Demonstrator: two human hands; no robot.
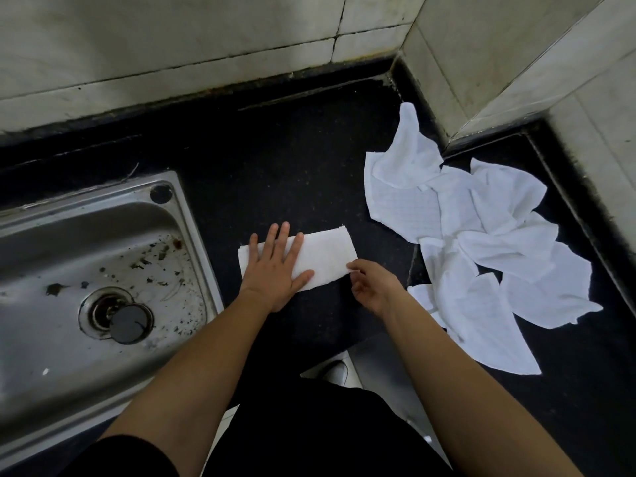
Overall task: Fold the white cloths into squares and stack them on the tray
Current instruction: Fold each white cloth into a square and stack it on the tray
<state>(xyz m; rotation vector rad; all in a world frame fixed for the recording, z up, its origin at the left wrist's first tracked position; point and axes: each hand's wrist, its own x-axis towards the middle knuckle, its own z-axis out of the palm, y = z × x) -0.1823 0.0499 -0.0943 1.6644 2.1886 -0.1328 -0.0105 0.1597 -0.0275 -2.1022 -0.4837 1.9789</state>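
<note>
The fingers (283,241) of the left hand (275,266) lie straight and spread, pressing flat on the left half of the folded cloth (327,256). The fingers (357,267) of the right hand (373,287) are drawn narrow, and their tips pinch the cloth's near right corner where it meets the black surface (292,166).

The cloth lies as a long narrow strip, already doubled at least once, slanting slightly up to the right. It sits between the sink (192,235) on the left and the loose white cloths (481,242) heaped on the right, apart from both.

The fabric looks thin, light and limp. It will likely sag and slide the moment it is lifted, so it needs 1 hand as an anchor while the other carries an end across. The pinched corner is a sound place to hold. Taking both right corners would probably keep the edge straighter as the right end is brought over onto the left to make a square. The dark stone looks smooth, so the layers may creep unless the flat hand holds them.

The heap looks like several crumpled pieces overlapping, and how many I cannot tell. The tray is not in view, so stacking is not yet under way.
</note>
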